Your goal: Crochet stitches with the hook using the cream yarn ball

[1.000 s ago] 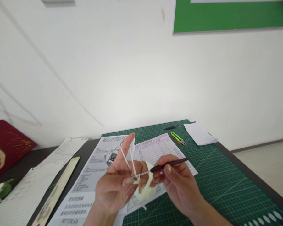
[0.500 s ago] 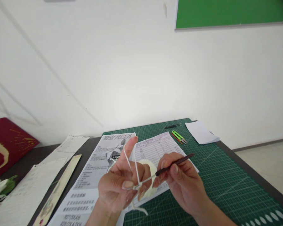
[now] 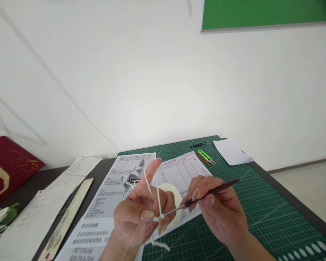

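My left hand (image 3: 141, 210) pinches a small piece of white crochet work (image 3: 160, 218) between thumb and fingers. From it a strand of white yarn (image 3: 158, 195) runs up around my raised index finger, and a loose tail hangs below. My right hand (image 3: 217, 206) holds a crochet hook (image 3: 217, 190) by its dark handle, pen-like. Its thin metal shaft reaches left to the crochet work, where the tip is too small to make out. Behind my hands, partly hidden, sits a round of cream yarn (image 3: 174, 190) on a printed sheet.
A green cutting mat (image 3: 250, 203) covers the table. On it lie green thread snips (image 3: 205, 156), dark tweezers (image 3: 198, 145), white paper (image 3: 232, 152) and a printed chart (image 3: 182, 166). Leftward are a pattern sheet (image 3: 95, 214), a ruler (image 3: 67, 217), papers (image 3: 35, 214) and a dark red board (image 3: 13, 163).
My right hand has moved to the right with the crochet hook, drawing the shaft back from the left thumb. The left hand stays nearly in place on the crochet work.
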A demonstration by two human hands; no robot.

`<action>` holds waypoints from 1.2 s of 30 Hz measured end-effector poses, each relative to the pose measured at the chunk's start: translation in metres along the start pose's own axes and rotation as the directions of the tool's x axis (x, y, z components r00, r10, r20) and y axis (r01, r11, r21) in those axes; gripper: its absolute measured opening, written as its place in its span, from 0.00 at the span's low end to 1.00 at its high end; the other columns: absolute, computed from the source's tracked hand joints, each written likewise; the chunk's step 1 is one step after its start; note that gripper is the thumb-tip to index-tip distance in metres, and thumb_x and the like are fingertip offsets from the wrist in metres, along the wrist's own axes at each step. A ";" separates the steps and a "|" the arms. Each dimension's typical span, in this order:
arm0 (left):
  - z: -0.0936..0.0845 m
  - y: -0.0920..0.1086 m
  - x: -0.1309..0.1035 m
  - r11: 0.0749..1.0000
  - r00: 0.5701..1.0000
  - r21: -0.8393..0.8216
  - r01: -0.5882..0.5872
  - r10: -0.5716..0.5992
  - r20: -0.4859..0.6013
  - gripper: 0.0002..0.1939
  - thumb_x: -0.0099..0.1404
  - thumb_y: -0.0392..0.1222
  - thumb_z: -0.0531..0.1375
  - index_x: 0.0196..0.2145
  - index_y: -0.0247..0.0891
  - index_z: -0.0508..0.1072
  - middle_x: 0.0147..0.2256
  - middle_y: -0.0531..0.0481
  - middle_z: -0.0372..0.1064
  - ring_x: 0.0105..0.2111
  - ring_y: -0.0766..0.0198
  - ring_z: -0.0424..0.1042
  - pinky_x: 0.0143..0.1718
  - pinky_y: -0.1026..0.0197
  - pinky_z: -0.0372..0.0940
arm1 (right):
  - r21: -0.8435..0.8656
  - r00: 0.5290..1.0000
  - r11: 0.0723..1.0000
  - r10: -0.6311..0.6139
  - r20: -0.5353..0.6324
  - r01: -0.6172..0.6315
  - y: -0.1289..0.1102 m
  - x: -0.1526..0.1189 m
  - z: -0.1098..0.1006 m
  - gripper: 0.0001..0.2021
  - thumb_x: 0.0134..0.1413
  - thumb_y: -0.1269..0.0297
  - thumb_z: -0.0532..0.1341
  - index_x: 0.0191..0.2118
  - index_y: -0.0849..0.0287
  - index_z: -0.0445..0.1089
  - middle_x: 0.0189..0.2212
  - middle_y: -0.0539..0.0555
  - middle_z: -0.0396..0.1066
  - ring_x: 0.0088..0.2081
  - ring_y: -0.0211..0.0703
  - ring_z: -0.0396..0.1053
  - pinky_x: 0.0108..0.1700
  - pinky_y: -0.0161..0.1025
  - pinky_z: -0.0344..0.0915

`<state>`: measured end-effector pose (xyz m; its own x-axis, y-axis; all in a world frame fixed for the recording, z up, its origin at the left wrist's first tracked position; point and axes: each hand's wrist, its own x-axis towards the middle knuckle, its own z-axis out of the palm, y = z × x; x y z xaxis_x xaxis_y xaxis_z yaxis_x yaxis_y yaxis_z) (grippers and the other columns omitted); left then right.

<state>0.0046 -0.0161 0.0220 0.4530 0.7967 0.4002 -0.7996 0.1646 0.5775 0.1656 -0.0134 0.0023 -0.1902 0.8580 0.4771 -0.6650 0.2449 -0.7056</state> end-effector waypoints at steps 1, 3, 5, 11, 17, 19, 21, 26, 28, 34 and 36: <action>0.001 0.000 0.000 1.000 1.000 0.004 0.002 -0.002 -0.012 0.34 0.51 0.33 0.58 0.57 0.49 0.67 0.15 0.57 0.47 0.19 0.66 0.49 0.22 0.67 0.53 | -0.015 1.000 1.000 -0.012 0.010 0.012 0.000 -0.001 0.000 0.06 0.57 0.62 0.62 0.36 0.55 0.76 0.27 0.52 0.71 0.30 0.40 0.70 0.33 0.38 0.66; 0.002 0.001 0.000 1.000 1.000 0.013 0.003 -0.003 -0.019 0.34 0.51 0.33 0.58 0.57 0.49 0.67 0.15 0.57 0.47 0.19 0.66 0.49 0.22 0.67 0.53 | -0.047 0.999 0.998 -0.032 0.023 0.033 -0.002 -0.002 -0.001 0.06 0.57 0.63 0.61 0.37 0.55 0.76 0.28 0.53 0.71 0.31 0.41 0.70 0.34 0.38 0.66; 0.002 0.002 0.000 1.000 1.000 0.023 0.001 0.000 -0.016 0.34 0.52 0.33 0.58 0.57 0.49 0.66 0.15 0.57 0.47 0.19 0.66 0.50 0.22 0.67 0.53 | -0.084 0.998 0.994 -0.062 0.028 0.064 -0.003 -0.003 -0.001 0.06 0.57 0.63 0.61 0.37 0.54 0.76 0.28 0.53 0.72 0.31 0.43 0.71 0.34 0.40 0.67; -0.001 0.003 0.000 0.997 0.999 0.069 -0.021 0.019 0.028 0.34 0.53 0.33 0.58 0.58 0.48 0.64 0.15 0.57 0.46 0.19 0.65 0.50 0.21 0.66 0.51 | -0.208 0.989 0.968 -0.136 0.051 0.144 -0.009 -0.004 0.001 0.07 0.58 0.64 0.60 0.38 0.53 0.76 0.28 0.55 0.74 0.33 0.48 0.72 0.34 0.44 0.69; -0.004 0.004 -0.001 0.993 1.000 0.119 -0.016 0.015 0.010 0.34 0.54 0.33 0.57 0.59 0.50 0.62 0.16 0.56 0.46 0.22 0.64 0.53 0.23 0.65 0.50 | -0.311 0.980 0.930 -0.183 0.076 0.198 -0.017 -0.008 0.005 0.07 0.58 0.65 0.60 0.40 0.52 0.75 0.29 0.55 0.75 0.32 0.47 0.72 0.34 0.44 0.69; -0.003 0.004 -0.002 0.991 1.000 0.134 -0.010 0.013 -0.024 0.34 0.54 0.33 0.57 0.59 0.51 0.63 0.17 0.56 0.47 0.22 0.65 0.55 0.24 0.65 0.51 | -0.353 0.977 0.911 -0.198 0.084 0.215 -0.018 -0.010 0.006 0.08 0.58 0.65 0.60 0.41 0.52 0.75 0.29 0.55 0.75 0.33 0.48 0.73 0.35 0.45 0.70; -0.003 0.006 -0.002 0.989 0.998 0.147 -0.004 0.012 -0.055 0.34 0.54 0.33 0.58 0.58 0.51 0.64 0.17 0.56 0.48 0.23 0.65 0.56 0.24 0.66 0.52 | -0.393 0.972 0.889 -0.219 0.083 0.233 -0.019 -0.011 0.007 0.08 0.58 0.65 0.60 0.41 0.52 0.75 0.29 0.56 0.75 0.33 0.48 0.73 0.34 0.45 0.70; 0.002 0.012 -0.004 0.983 0.986 0.173 0.057 -0.029 -0.163 0.33 0.52 0.33 0.61 0.57 0.50 0.66 0.18 0.55 0.52 0.25 0.64 0.60 0.25 0.64 0.54 | -0.450 0.946 0.833 -0.298 0.127 0.323 -0.015 -0.014 0.008 0.10 0.58 0.67 0.59 0.44 0.52 0.75 0.29 0.56 0.77 0.31 0.48 0.74 0.31 0.44 0.71; 0.004 0.014 -0.004 0.984 0.980 0.167 0.066 -0.033 -0.195 0.33 0.52 0.33 0.61 0.56 0.51 0.67 0.18 0.55 0.52 0.26 0.64 0.61 0.26 0.64 0.55 | -0.475 0.930 0.800 -0.328 0.164 0.366 -0.015 -0.015 0.008 0.12 0.57 0.69 0.60 0.46 0.52 0.74 0.30 0.57 0.77 0.31 0.48 0.74 0.32 0.45 0.72; 0.009 0.012 -0.003 0.988 0.973 0.155 0.021 0.015 -0.230 0.32 0.53 0.33 0.62 0.56 0.50 0.68 0.18 0.54 0.58 0.26 0.64 0.62 0.27 0.65 0.56 | -0.644 0.872 0.589 -0.293 0.392 0.488 -0.019 -0.020 0.002 0.25 0.52 0.73 0.65 0.56 0.50 0.66 0.36 0.57 0.79 0.37 0.51 0.77 0.38 0.46 0.76; 0.009 0.010 -0.003 0.987 0.975 0.158 0.015 0.021 -0.221 0.32 0.54 0.33 0.62 0.56 0.51 0.67 0.19 0.54 0.59 0.26 0.65 0.62 0.27 0.66 0.55 | -0.688 0.857 0.512 -0.290 0.426 0.515 -0.018 -0.021 0.001 0.26 0.52 0.72 0.65 0.57 0.50 0.64 0.38 0.56 0.80 0.39 0.51 0.77 0.40 0.44 0.76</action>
<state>-0.0013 -0.0217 0.0334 0.3380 0.9088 0.2447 -0.7204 0.0825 0.6887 0.1813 -0.0360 0.0054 -0.2780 0.4720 0.8366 0.0585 0.8777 -0.4757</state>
